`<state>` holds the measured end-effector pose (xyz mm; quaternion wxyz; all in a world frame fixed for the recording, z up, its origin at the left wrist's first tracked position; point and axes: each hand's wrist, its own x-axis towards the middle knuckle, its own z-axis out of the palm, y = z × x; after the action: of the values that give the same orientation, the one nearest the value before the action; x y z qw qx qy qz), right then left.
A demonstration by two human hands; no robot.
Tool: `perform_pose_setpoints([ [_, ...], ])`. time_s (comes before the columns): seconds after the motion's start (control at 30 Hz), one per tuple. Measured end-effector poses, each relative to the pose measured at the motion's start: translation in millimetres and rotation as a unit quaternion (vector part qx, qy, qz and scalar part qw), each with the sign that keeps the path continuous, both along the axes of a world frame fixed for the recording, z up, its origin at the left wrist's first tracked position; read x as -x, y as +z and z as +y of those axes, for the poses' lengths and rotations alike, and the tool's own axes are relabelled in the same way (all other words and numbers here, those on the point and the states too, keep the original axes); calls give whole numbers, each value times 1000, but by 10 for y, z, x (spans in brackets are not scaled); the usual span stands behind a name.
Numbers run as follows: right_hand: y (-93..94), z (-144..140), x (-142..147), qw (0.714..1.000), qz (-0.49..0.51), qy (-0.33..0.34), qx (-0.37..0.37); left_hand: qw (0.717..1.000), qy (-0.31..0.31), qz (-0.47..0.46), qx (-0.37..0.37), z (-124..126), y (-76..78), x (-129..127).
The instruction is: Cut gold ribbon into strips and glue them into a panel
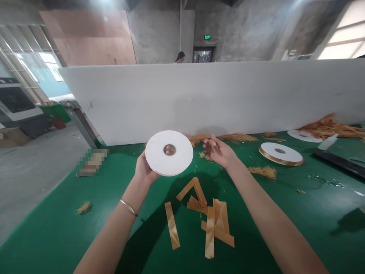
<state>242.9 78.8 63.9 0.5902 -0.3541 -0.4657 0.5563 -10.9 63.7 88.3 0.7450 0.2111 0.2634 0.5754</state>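
My left hand [144,169] grips a round white spool [169,163] from below and behind, tilted so its flat face shows. Fingertips are visible through the hole in its centre; whether ribbon is wound on it is hidden. To the right of the spool, my right hand [219,151] hovers with fingers loosely bent and apart, and I see nothing in it. Below both hands, several cut strips of gold ribbon [210,228] lie in a loose, overlapping group on the green table [128,213]. One single strip [172,225] lies to their left.
Another spool with gold ribbon [281,153] lies at the right, near a black bar [339,163] and a small translucent bottle [327,142]. Orange fibre bundles [330,125] lie along the white partition [228,99]. A person's head [180,57] shows beyond it.
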Motion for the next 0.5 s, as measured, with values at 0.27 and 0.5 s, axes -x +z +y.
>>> perform_pose_setpoints([
  [0.27,-189,145,-344,973,200,-105,50,995,60,79,9,143,-17,292],
  [0.5,-230,143,-716,937,306,-156,68,962,50,258,70,291,-56,839],
])
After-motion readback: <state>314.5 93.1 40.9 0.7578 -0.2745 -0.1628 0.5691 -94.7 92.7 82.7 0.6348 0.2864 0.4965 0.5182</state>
